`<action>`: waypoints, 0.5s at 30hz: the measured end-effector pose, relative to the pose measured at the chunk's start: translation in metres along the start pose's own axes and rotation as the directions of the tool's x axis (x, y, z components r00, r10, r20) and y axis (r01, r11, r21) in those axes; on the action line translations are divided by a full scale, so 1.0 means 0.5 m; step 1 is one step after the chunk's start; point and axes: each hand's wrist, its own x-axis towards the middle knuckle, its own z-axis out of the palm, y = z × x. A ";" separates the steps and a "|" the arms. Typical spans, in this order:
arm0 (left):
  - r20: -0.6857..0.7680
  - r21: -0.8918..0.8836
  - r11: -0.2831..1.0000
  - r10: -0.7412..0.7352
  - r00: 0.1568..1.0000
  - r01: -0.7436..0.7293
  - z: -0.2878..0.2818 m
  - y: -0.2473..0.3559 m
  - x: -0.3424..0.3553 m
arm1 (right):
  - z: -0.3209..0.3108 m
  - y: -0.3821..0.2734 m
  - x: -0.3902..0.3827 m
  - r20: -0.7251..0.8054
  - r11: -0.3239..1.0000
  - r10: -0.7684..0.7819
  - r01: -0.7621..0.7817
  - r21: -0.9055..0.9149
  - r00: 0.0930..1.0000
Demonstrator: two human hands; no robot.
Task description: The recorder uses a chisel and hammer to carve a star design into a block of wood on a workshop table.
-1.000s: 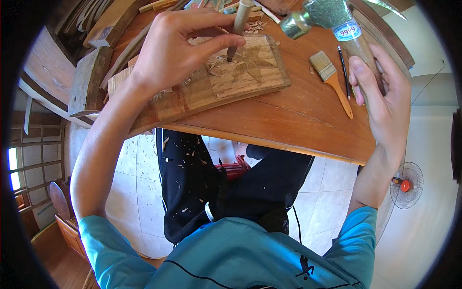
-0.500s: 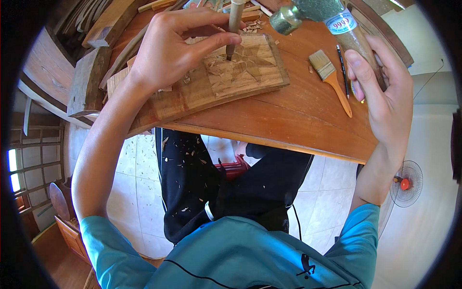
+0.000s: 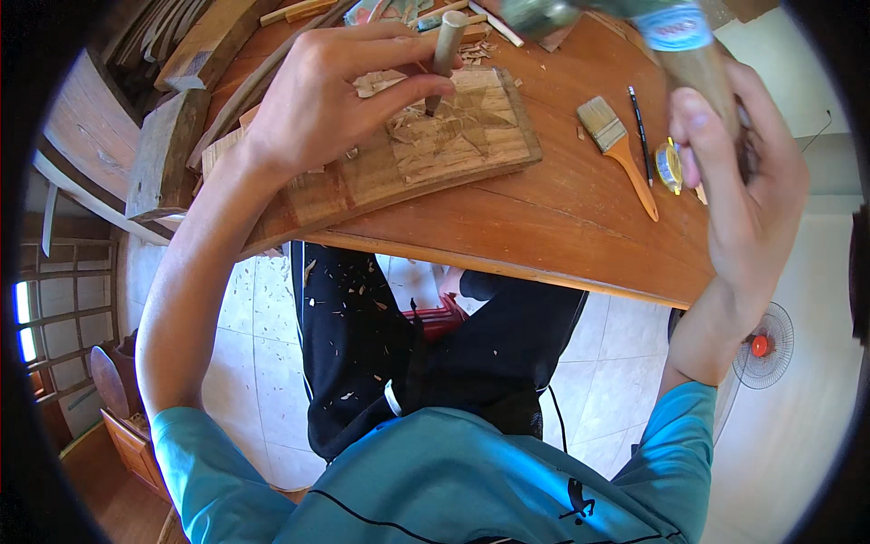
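Between the thumb and fingers of my left hand (image 3: 331, 95) stands a chisel (image 3: 449, 41), slightly tilted. Its tip meets the carved face of a thick wooden board (image 3: 362, 190), where a raised leaf-like or star-like pattern (image 3: 462, 122) shows. My right hand (image 3: 748, 172) is wrapped round the handle of a hammer (image 3: 684, 68), lifted at the upper right. The hammer's metal head is blurred and partly cut off by the top edge; a pale and blue label circles its handle.
On the wooden table (image 3: 544, 218) lie a flat paintbrush (image 3: 616, 150), a black pencil (image 3: 642, 136) and a yellow roll of tape (image 3: 669, 167). Wood blocks (image 3: 168, 154) and strips crowd the left side. Shavings lie behind the board. A fan (image 3: 761, 346) stands at the right.
My right hand has moved up and to the right with the hammer, uncovering the tape roll. The chisel leans slightly more to the right at its top; its tip stays on the board.
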 end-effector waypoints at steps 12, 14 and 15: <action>-0.001 0.013 0.999 0.048 0.999 -0.048 0.018 0.003 0.009 | 0.006 -0.039 0.029 -0.078 0.984 0.057 -0.069 -0.161 0.995; 0.014 0.001 0.999 0.036 0.999 -0.037 0.026 -0.003 0.008 | 0.023 -0.008 0.054 0.045 0.896 -0.338 0.336 -0.289 0.940; 0.019 -0.029 1.000 0.007 1.000 -0.007 0.029 -0.005 0.006 | 0.022 -0.001 0.056 0.070 0.943 -0.240 0.250 -0.220 0.968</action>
